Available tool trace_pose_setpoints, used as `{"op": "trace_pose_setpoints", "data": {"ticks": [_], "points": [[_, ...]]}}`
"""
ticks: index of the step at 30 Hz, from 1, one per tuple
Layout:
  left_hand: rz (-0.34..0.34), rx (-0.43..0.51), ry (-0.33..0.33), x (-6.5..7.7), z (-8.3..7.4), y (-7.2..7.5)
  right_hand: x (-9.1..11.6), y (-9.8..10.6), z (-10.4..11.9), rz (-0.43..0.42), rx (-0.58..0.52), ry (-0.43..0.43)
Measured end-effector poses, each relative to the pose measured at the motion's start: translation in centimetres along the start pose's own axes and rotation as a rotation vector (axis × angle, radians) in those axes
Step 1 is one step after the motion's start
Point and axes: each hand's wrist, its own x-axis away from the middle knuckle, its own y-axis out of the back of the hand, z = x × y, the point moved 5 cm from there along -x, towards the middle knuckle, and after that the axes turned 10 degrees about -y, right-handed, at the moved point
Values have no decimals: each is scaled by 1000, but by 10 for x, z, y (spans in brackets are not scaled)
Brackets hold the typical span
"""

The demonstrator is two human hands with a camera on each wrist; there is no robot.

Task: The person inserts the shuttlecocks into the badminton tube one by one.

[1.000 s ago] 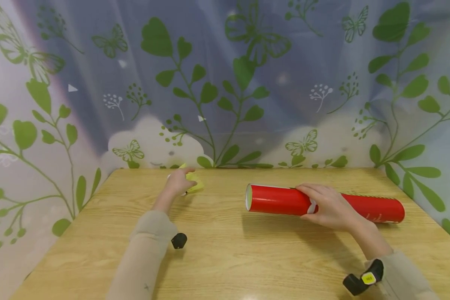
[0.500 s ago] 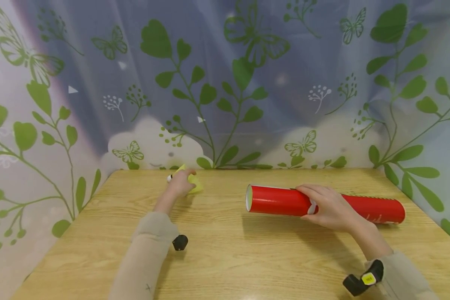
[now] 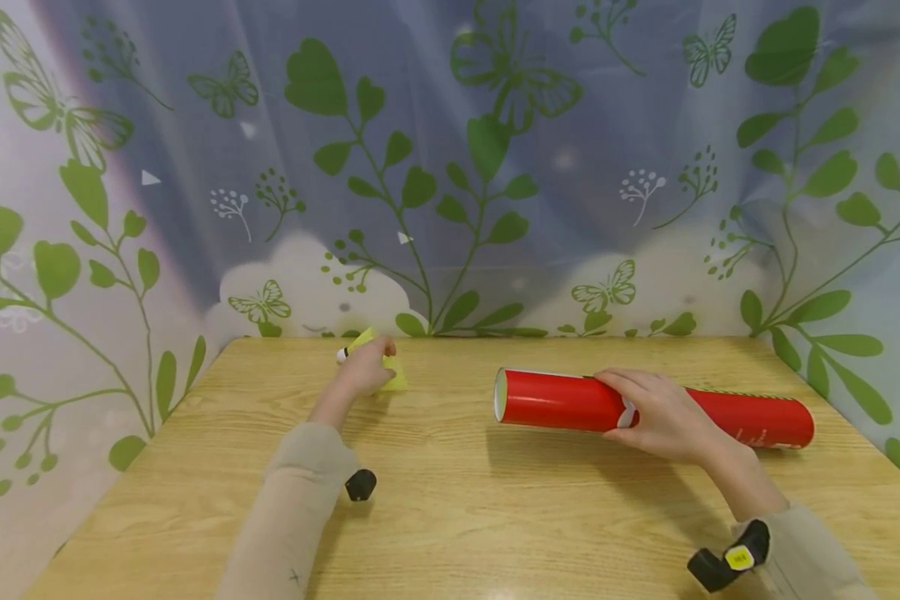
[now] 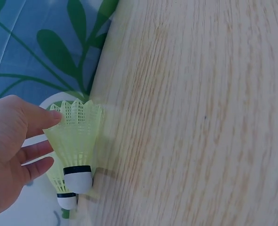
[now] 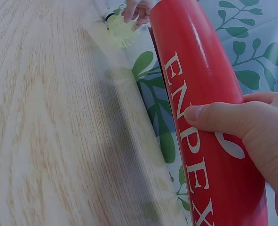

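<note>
At the far left of the table, my left hand [image 3: 363,367] pinches the feathered-style skirt of a yellow shuttlecock [image 4: 75,141] with a black band and white tip. A second yellow shuttlecock [image 4: 67,201] shows behind it in the left wrist view, partly hidden by the first and the fingers. My right hand [image 3: 663,412] grips a long red shuttlecock tube [image 3: 555,400] around its middle, thumb on the near side. The tube's open end points left, and that end is tilted up off the table. White lettering runs along its side in the right wrist view.
The wooden table [image 3: 435,500] reaches back to a curtain [image 3: 435,208] printed with leaves and butterflies. Dark wrist cameras sit on both sleeves.
My left fingers have closed in on the shuttlecock, and the gap between thumb and finger has narrowed. The right hand and the red tube stay nearly still.
</note>
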Motion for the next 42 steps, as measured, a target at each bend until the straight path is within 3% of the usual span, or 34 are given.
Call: {"op": "trace_pose_setpoints", "data": {"ticks": [10, 16, 28, 37, 42], "points": [[26, -50, -98, 2, -3, 1, -1, 1, -1, 7, 5, 6], [4, -63, -143, 1, -6, 5, -2, 2, -2, 7, 0, -1], [-11, 24, -143, -3, -23, 9, 1, 2, -2, -3, 1, -5], [-108, 85, -208, -2, -41, 9, 1, 1, -1, 2, -4, -2], [-83, 88, -207, -1, -52, 6, 1, 1, 1, -10, -2, 13]]}}
